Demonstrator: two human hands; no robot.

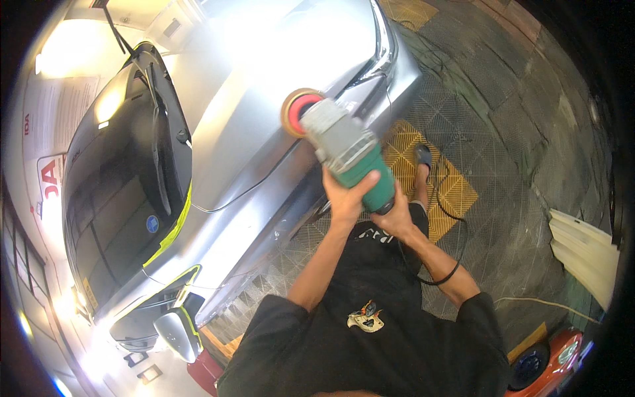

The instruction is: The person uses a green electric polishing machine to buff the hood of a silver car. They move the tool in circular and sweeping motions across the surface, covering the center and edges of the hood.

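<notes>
Both my hands are wrapped round a green and grey car polisher. My left hand grips its side near the grey head, thumb over the green body. Farther back, my right hand closes on the rear end of the body. The round red and orange-brown pad sits against the silver car's hood, close to its near edge. A black power cord loops past my right forearm. The exact finger positions under the tool are hidden.
Left of the hood is the dark windshield, edged with yellow-green tape. A side mirror juts out at lower left. The floor has grey grid tiles and yellow tiles. A white panel and a red car stand at right.
</notes>
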